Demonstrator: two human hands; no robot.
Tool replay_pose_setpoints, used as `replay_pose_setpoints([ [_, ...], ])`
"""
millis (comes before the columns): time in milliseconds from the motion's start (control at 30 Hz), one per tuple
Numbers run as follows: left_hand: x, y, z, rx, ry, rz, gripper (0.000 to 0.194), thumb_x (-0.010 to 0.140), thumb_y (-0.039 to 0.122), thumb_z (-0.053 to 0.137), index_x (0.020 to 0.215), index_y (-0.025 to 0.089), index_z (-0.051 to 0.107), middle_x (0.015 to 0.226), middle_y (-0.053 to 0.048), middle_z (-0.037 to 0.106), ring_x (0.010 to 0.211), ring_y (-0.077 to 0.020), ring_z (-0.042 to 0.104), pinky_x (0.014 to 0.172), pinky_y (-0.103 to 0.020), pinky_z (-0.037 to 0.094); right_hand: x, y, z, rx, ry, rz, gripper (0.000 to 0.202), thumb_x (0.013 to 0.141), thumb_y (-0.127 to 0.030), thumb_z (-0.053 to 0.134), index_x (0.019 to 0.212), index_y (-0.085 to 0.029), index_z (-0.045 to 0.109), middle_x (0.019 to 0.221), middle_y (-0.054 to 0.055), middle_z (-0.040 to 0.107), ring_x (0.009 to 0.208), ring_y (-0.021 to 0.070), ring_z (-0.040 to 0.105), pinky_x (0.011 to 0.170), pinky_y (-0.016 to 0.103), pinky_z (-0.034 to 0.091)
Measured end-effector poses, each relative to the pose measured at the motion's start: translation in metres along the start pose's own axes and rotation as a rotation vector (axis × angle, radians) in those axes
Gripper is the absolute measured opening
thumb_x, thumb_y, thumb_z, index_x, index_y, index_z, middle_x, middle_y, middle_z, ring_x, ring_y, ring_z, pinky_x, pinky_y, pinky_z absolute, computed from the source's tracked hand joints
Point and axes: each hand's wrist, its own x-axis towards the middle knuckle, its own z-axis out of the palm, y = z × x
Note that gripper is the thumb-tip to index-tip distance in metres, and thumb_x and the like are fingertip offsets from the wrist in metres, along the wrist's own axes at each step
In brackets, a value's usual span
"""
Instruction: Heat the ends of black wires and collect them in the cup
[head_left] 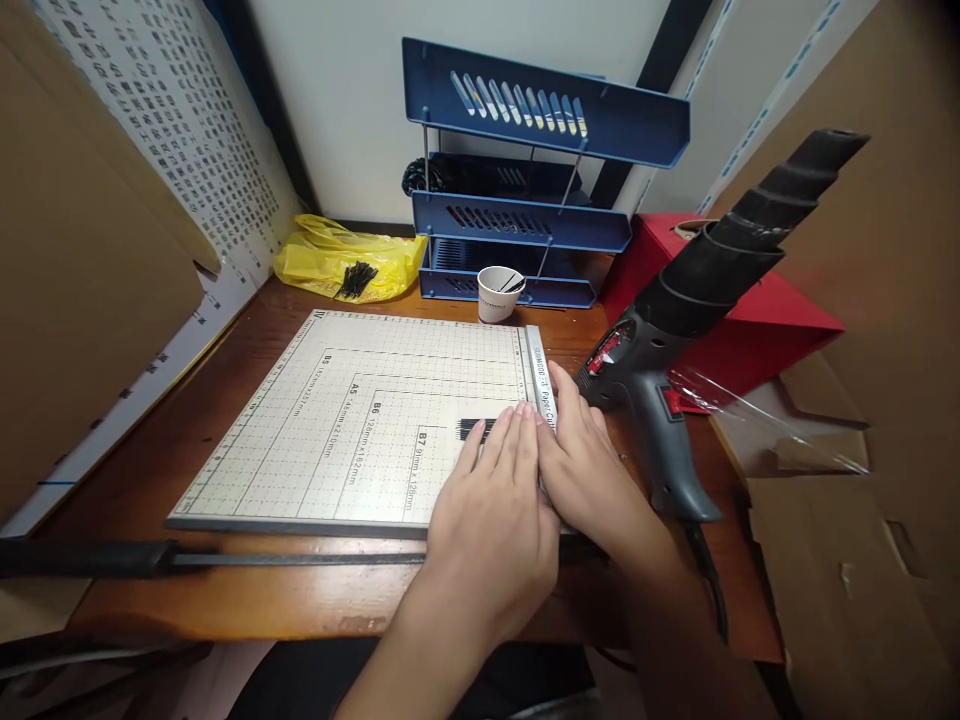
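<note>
A paper cutter board with printed grid lines lies on the wooden table. A flat row of thin black strips rests on it, its right part covered by fingers. My left hand lies over the strips, fingers extended and close together, pressing them to the board. My right hand is beside it on the right, at the metal edge strip; whatever is under its fingers is hidden. The cutter's long black-handled arm extends left along the board's front.
Behind the board stand a paper cup with black strips inside and a blue tiered rack. More black pieces lie on a yellow bag. At right are a heat gun, its cable and a red box.
</note>
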Motion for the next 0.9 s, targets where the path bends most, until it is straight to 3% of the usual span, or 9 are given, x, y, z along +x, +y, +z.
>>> replay_pose_setpoints([
  [200,-0.001,0.0,0.0,-0.011,0.021,-0.019,0.063,0.097,0.02,0.025,0.155,-0.004,0.03,0.162,-0.018,0.031,0.152,-0.0267,0.028,0.125,-0.046,0.028,0.0,0.003,0.002,-0.06,-0.057,0.035,0.061,0.102,-0.04,0.027,0.161,-0.025,0.021,0.157,0.013,0.038,0.141,0.0373,0.036,0.11,0.059,0.035],
  [400,-0.002,0.001,-0.003,-0.002,0.056,-0.012,0.063,0.097,0.02,0.027,0.155,-0.004,0.029,0.163,-0.018,0.027,0.154,-0.0277,0.025,0.125,-0.05,0.027,0.0,0.003,0.001,-0.089,-0.099,0.045,0.061,0.102,-0.04,0.022,0.162,-0.026,0.021,0.159,0.011,0.036,0.14,0.0379,0.035,0.109,0.06,0.038],
  [600,-0.011,-0.018,-0.02,0.086,0.181,-0.079,0.059,0.103,0.024,0.027,0.156,-0.001,0.03,0.164,-0.016,0.028,0.153,-0.0262,0.027,0.125,-0.049,0.027,0.0,0.006,0.005,-0.102,-0.045,-0.015,0.059,0.102,-0.036,0.023,0.16,-0.023,0.026,0.156,0.012,0.039,0.141,0.0368,0.035,0.111,0.058,0.037],
  [767,-0.014,-0.032,-0.019,0.101,0.059,-0.029,0.057,0.107,0.035,0.026,0.153,0.006,0.041,0.161,-0.01,0.036,0.152,-0.0235,0.032,0.126,-0.046,0.027,0.0,0.011,0.009,-0.101,-0.004,-0.063,0.057,0.103,-0.036,0.022,0.159,-0.025,0.028,0.152,0.013,0.044,0.141,0.0358,0.037,0.111,0.058,0.036],
  [900,-0.014,-0.034,-0.013,0.099,0.003,0.0,0.058,0.108,0.037,0.026,0.154,0.006,0.039,0.162,-0.011,0.034,0.152,-0.0245,0.031,0.125,-0.046,0.03,0.0,0.012,0.009,-0.119,-0.015,-0.051,0.057,0.103,-0.036,0.02,0.158,-0.022,0.029,0.152,0.014,0.043,0.141,0.0354,0.037,0.112,0.056,0.036],
])
